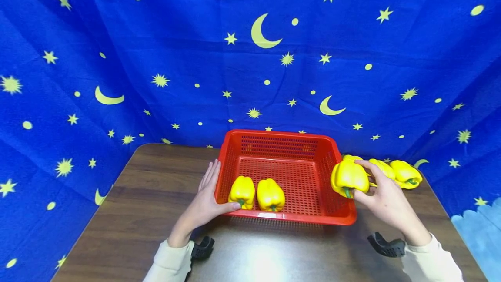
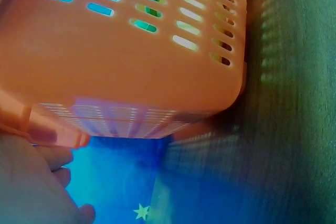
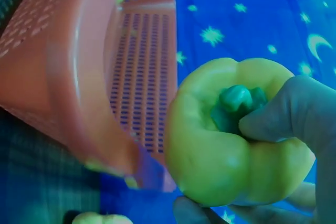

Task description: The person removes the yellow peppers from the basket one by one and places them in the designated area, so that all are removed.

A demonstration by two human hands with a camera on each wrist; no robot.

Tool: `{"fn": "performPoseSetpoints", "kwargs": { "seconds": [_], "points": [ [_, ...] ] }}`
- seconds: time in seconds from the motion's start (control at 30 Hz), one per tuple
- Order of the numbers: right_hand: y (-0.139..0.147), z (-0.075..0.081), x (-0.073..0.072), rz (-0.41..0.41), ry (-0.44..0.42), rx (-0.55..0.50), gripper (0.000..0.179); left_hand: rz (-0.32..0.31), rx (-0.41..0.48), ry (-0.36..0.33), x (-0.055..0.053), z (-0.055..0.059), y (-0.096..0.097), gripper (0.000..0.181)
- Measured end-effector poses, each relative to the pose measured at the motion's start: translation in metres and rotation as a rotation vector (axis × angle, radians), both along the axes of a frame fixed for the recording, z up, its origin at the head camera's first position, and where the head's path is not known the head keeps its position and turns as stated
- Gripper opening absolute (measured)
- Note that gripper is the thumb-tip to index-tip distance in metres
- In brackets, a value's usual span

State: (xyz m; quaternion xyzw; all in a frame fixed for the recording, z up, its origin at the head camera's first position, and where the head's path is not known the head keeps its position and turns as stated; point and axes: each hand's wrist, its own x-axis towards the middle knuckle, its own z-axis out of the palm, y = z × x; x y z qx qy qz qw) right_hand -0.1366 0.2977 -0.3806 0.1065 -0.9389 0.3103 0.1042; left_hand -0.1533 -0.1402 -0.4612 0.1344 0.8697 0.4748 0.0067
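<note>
A red plastic basket (image 1: pixel 289 217) with slotted walls stands on the table, two yellow bell peppers lying inside near its front left corner. My left hand (image 1: pixel 205 201) rests on the basket's left rim, thumb over the front corner; the left wrist view shows the basket's outer wall (image 2: pixel 131 66) and part of that hand (image 2: pixel 31 182). With my right hand (image 1: pixel 383 199) I grip another yellow bell pepper (image 1: pixel 349 178) by the basket's right rim. The right wrist view shows the thumb pressed beside the green stem of this pepper (image 3: pixel 236 156).
More yellow bell peppers (image 1: pixel 406 174) lie on the table to the right of the basket, partly hidden behind my right hand. A blue cloth (image 1: pixel 219 64) with moons and stars hangs behind the wooden table (image 1: pixel 156 212). Black straps (image 1: pixel 386 246) sit at both wrists.
</note>
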Motion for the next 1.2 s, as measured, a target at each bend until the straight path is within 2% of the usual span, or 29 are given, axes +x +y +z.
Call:
{"fn": "performPoseSetpoints", "kwargs": {
  "seconds": [0.13,0.5,0.87,1.2],
  "points": [
    [0.010,-0.003,0.003,-0.017,0.016,-0.036,0.072,0.000,0.000,0.002,0.000,0.000,0.000,0.122],
    [0.028,-0.010,0.011,-0.070,0.090,-0.002,0.074,-0.007,0.003,0.010,0.000,0.000,0.001,0.122],
    [0.040,-0.023,0.019,-0.163,0.081,0.060,0.076,-0.009,-0.018,0.029,-0.001,-0.001,0.001,0.122],
    [0.052,-0.044,0.024,-0.138,0.064,0.018,0.077,-0.009,-0.002,0.018,0.000,-0.003,0.000,0.121]
  ]
}}
